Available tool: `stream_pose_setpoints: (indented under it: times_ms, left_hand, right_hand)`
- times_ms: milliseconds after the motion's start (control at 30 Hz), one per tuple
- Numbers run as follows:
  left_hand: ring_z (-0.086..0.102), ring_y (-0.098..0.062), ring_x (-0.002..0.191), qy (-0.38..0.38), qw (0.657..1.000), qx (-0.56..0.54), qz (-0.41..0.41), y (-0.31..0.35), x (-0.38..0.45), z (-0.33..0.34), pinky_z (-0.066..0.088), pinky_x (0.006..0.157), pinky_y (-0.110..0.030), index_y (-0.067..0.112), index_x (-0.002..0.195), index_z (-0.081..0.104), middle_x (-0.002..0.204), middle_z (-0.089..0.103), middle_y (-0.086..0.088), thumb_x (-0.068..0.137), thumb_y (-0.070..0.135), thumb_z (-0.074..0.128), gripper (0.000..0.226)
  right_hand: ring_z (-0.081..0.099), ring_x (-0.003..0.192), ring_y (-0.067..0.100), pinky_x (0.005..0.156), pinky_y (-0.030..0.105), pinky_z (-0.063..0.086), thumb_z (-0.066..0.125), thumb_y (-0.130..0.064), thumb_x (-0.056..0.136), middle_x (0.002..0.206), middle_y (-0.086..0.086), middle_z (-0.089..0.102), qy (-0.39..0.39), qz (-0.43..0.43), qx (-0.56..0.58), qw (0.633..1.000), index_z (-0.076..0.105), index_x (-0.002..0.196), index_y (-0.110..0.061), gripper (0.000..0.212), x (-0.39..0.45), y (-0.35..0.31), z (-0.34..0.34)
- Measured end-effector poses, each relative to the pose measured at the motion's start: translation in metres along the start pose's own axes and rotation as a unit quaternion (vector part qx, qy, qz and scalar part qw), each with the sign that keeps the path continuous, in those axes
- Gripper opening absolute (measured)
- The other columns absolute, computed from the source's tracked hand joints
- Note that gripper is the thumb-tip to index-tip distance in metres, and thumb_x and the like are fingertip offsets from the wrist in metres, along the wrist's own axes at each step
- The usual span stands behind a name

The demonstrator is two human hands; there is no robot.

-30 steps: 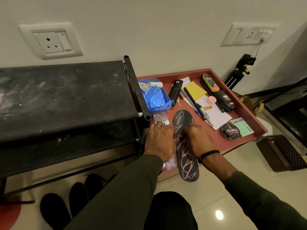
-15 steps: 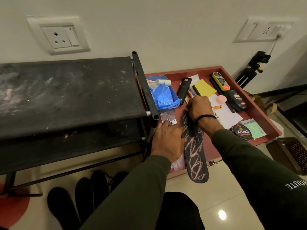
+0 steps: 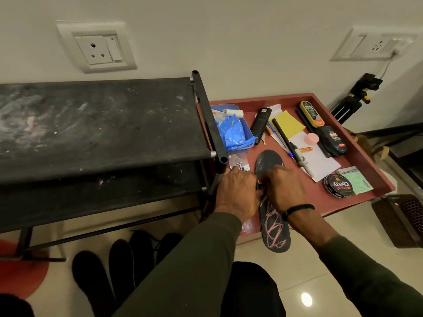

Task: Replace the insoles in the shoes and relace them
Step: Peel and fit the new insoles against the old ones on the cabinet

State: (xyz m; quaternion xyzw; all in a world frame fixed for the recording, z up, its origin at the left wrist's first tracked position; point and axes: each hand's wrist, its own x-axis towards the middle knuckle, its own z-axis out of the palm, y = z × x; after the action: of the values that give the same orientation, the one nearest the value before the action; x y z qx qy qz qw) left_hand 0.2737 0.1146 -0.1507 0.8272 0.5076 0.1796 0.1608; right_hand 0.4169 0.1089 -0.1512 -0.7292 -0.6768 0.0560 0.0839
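Right of frame centre, the dark insole (image 3: 273,227) lies on the red tray (image 3: 338,203), heel overhanging its near edge. Left hand (image 3: 237,194) and right hand (image 3: 282,191) meet over its middle; whether their fingers clamp it, I cannot tell.

The red tray (image 3: 357,156) is crowded at its back and right side: a blue box (image 3: 246,131), pens (image 3: 286,140), papers (image 3: 320,163) and a polish tin (image 3: 337,185) block there. The black rack (image 3: 103,124) closes the left side. Bare tray surface shows between the insole (image 3: 273,227) and the tin, and the near floor (image 3: 320,259) is open.
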Motion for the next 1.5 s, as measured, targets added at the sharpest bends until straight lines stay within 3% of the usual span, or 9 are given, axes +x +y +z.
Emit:
stream_pose_setpoints:
  times_ms: [267, 367, 500, 700, 833, 1000, 1200, 1367, 1500]
  left_hand:
    - [0.057, -0.025, 0.106, 0.006, 1.000, 0.009, 0.007, 0.000, 0.000, 0.001, 0.040, 0.099, -0.041, 0.023, 0.101, 0.071, 0.100, 0.071, 0.001, 0.093, 0.042, 0.064, 0.021]
    - [0.056, -0.023, 0.106, 0.007, 1.000, 0.010, 0.007, -0.001, 0.000, 0.001, 0.039, 0.101, -0.041, 0.024, 0.104, 0.071, 0.101, 0.071, 0.002, 0.095, 0.044, 0.061, 0.025]
    - [0.057, -0.024, 0.106, 0.022, 0.999, 0.021, 0.014, 0.000, -0.001, 0.001, 0.040, 0.101, -0.041, 0.022, 0.104, 0.070, 0.101, 0.071, 0.000, 0.094, 0.045, 0.063, 0.025]
    - [0.056, -0.023, 0.106, 0.020, 1.000, 0.004, 0.005, -0.001, -0.001, 0.001, 0.039, 0.101, -0.041, 0.022, 0.099, 0.071, 0.099, 0.071, 0.001, 0.094, 0.042, 0.065, 0.021]
    - [0.055, -0.025, 0.107, 0.001, 1.000, 0.012, 0.005, 0.000, 0.000, 0.001, 0.039, 0.100, -0.041, 0.023, 0.099, 0.070, 0.101, 0.070, 0.001, 0.092, 0.040, 0.066, 0.019]
    - [0.052, -0.027, 0.111, 0.002, 1.000, 0.022, 0.008, -0.001, 0.000, 0.002, 0.040, 0.100, -0.040, 0.017, 0.106, 0.070, 0.109, 0.067, -0.003, 0.094, 0.039, 0.065, 0.026]
    - [0.050, -0.028, 0.114, 0.016, 1.000, 0.009, 0.003, -0.003, 0.000, 0.005, 0.042, 0.098, -0.042, 0.015, 0.104, 0.073, 0.111, 0.065, -0.006, 0.094, 0.035, 0.063, 0.024]
    - [0.051, -0.027, 0.114, 0.009, 1.000, 0.001, 0.001, -0.002, -0.001, 0.005, 0.043, 0.100, -0.042, 0.017, 0.099, 0.072, 0.110, 0.065, -0.006, 0.095, 0.034, 0.062, 0.020]
    - [0.052, -0.026, 0.112, 0.014, 1.000, 0.004, 0.001, -0.003, 0.000, 0.007, 0.040, 0.099, -0.040, 0.017, 0.098, 0.071, 0.107, 0.066, -0.005, 0.094, 0.036, 0.064, 0.020]
  right_hand:
    - [0.061, 0.075, 0.025, 0.065, 0.031, 0.052, 0.063, 0.008, 0.076, 0.087, 0.006, 0.068, 0.035, 0.055, 0.014, 0.998, 0.072, 0.078, -0.015, 0.025, 0.045, -0.002, 0.004]
    - [0.066, 0.083, 0.030, 0.077, 0.039, 0.057, 0.065, 0.001, 0.084, 0.091, 0.012, 0.072, 0.029, 0.072, 0.019, 0.997, 0.076, 0.087, -0.011, 0.017, 0.071, 0.003, 0.001]
    - [0.066, 0.086, 0.035, 0.076, 0.039, 0.055, 0.064, -0.003, 0.086, 0.094, 0.016, 0.071, 0.018, 0.086, -0.002, 0.996, 0.076, 0.094, -0.006, 0.015, 0.093, 0.000, -0.004]
    - [0.059, 0.081, 0.030, 0.069, 0.036, 0.052, 0.065, -0.006, 0.090, 0.093, 0.012, 0.062, 0.047, 0.031, -0.010, 0.998, 0.074, 0.092, -0.003, 0.009, 0.067, -0.002, 0.009]
    - [0.049, 0.074, 0.019, 0.063, 0.029, 0.039, 0.067, -0.003, 0.089, 0.095, 0.011, 0.062, 0.058, -0.038, 0.016, 0.997, 0.075, 0.085, -0.003, 0.008, 0.041, -0.002, 0.015]
    - [0.053, 0.070, 0.022, 0.061, 0.041, 0.051, 0.069, -0.004, 0.087, 0.081, 0.005, 0.057, 0.022, -0.057, 0.015, 0.998, 0.077, 0.086, -0.008, 0.009, 0.020, 0.007, 0.010]
    - [0.052, 0.064, 0.018, 0.058, 0.039, 0.052, 0.072, 0.001, 0.077, 0.070, 0.000, 0.056, -0.007, -0.066, -0.005, 0.998, 0.072, 0.073, -0.012, 0.014, 0.013, 0.003, 0.007]
    - [0.058, 0.071, 0.019, 0.066, 0.037, 0.055, 0.071, -0.005, 0.083, 0.077, 0.002, 0.061, -0.056, -0.078, -0.016, 0.995, 0.072, 0.079, -0.013, 0.009, 0.009, 0.002, 0.000]
    - [0.061, 0.072, 0.022, 0.065, 0.044, 0.055, 0.067, 0.002, 0.080, 0.075, 0.003, 0.065, -0.022, -0.055, 0.039, 0.997, 0.068, 0.076, -0.013, 0.016, 0.005, 0.002, -0.001]
